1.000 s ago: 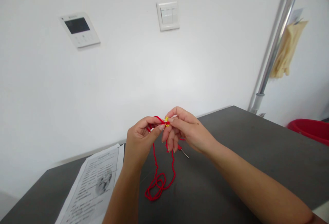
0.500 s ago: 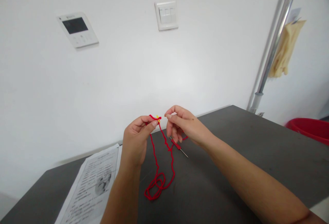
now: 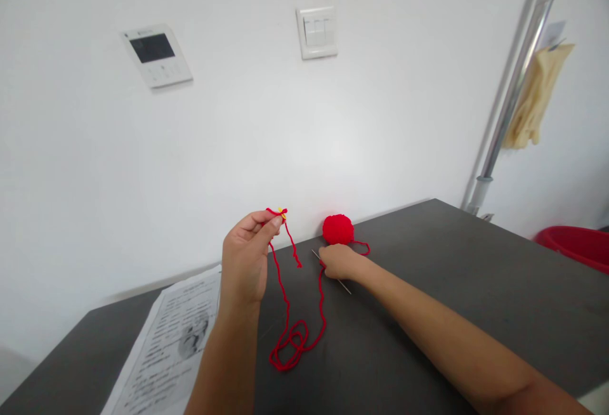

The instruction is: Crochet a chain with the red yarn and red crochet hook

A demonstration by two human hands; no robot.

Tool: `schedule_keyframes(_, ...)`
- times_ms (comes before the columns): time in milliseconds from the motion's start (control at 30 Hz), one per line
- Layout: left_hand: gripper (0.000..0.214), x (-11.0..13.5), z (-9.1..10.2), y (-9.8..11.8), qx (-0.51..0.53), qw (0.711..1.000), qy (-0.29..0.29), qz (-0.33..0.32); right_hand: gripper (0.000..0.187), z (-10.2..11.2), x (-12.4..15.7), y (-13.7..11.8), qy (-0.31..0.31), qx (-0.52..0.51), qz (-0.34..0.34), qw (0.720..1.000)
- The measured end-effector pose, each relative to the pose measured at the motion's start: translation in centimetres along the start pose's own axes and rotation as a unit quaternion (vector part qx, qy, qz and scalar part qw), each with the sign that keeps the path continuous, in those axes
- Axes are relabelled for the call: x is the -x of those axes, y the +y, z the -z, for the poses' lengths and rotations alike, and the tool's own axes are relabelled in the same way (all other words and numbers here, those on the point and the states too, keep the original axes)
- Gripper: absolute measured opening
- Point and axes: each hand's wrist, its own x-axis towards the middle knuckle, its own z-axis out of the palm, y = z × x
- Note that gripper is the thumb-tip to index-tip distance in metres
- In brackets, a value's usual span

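Note:
My left hand (image 3: 246, 253) is raised above the table, thumb and forefinger pinching a strand of red yarn (image 3: 282, 288) near a small knotted loop. A small yellow piece (image 3: 284, 212), perhaps a stitch marker, sits in that loop. One short yarn end dangles from it, while the longer strand runs down to a loose coil on the table. Down at the tabletop, my right hand (image 3: 339, 261) has its fingers closed over the middle of a thin metal crochet hook (image 3: 345, 287), covering its red handle. Just behind that hand rests a red ball of yarn (image 3: 338, 230).
Printed sheets (image 3: 166, 345) lie at the left of the dark table (image 3: 409, 288). A white wall with a switch panel (image 3: 318, 32) and an intercom (image 3: 159, 56) rises behind. To the right are a metal pole (image 3: 511, 94), hanging gloves (image 3: 537, 101) and a red basin (image 3: 573, 243).
My right hand has left the knotted loop, moved down to the table and closed over the crochet hook. The yarn ball has come into sight. My left hand keeps its pinch, slightly further left.

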Motion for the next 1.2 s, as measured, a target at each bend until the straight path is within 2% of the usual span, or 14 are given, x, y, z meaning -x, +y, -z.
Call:
schedule_keyframes(133, 0.015, -0.1, -0.2, 0.0, 0.001, 1.0, 0.003, 0.002, 0.033, -1.3, -0.6, 0.1, 0.0, -0.037, 0.019, 0.999)
schedule_keyframes(233, 0.016, -0.1, -0.3, 0.1, 0.001, 1.0, 0.005, 0.003, 0.032, -1.4, -0.8, 0.6, 0.023, -0.097, 0.055, 0.993)
schedule_keyframes(367, 0.017, 0.2, -0.2, 0.3, -0.003, 1.0, 0.006, 0.005, 0.027, -0.1, -0.8, 0.9, 0.087, -0.207, 0.112, 0.968)
schedule_keyframes(400, 0.017, 0.2, -0.2, 0.3, -0.005, 1.0, 0.007, 0.004, 0.028, 0.5, -0.7, 1.0, 0.1, -0.234, 0.124, 0.959)
schedule_keyframes(467, 0.017, 0.2, -0.2, 0.2, -0.005, 1.0, 0.009, 0.003, 0.014, 1.7, -0.4, 0.9, 0.133, -0.29, 0.133, 0.938)
schedule_keyframes(500, 0.018, 0.2, -0.3, 0.2, -0.002, 1.0, 0.01, 0.003, 0.016, 2.4, -0.2, 0.9, 0.148, -0.321, 0.136, 0.926)
schedule_keyframes(633, 0.018, 0.1, -0.4, 0.2, 0.008, 1.0, 0.012, 0.006, 0.032, 4.6, 1.4, 0.5, 0.202, -0.439, 0.173, 0.858)
schedule_keyframes(733, 0.018, 0.2, -0.5, 0.3, 0.009, 1.0, 0.011, 0.008, 0.028, 5.6, 3.0, 0.0, 0.244, -0.497, 0.204, 0.808)
schedule_keyframes(800, 0.018, 0.3, -0.5, 0.3, 0.011, 1.0, 0.012, 0.01, 0.024, 6.0, 4.1, -0.6, 0.275, -0.583, 0.251, 0.722)
schedule_keyframes(833, 0.018, 0.3, -0.5, 0.3, 0.012, 1.0, 0.012, 0.012, 0.022, 6.1, 4.6, -0.9, 0.288, -0.605, 0.261, 0.694)
schedule_keyframes(900, 0.019, 0.3, -0.6, 0.3, 0.013, 1.0, 0.013, 0.017, 0.023, 6.3, 5.7, -1.5, 0.304, -0.638, 0.274, 0.652)
schedule_keyframes(1000, 0.019, 0.4, -0.7, 0.3, 0.009, 1.0, 0.016, 0.018, 0.043, 6.6, 7.2, -2.3, 0.31, -0.68, 0.3, 0.593)
schedule_keyframes(1100, 0.019, 0.5, -0.9, 0.3, 0.007, 1.0, 0.013, 0.016, 0.047, 6.5, 8.1, -2.8, 0.284, -0.676, 0.33, 0.594)
schedule_keyframes(1200, 0.019, 0.6, -1.1, 0.3, 0.011, 1.0, 0.009, 0.024, 0.04, 6.2, 8.2, -2.8, 0.304, -0.635, 0.343, 0.622)
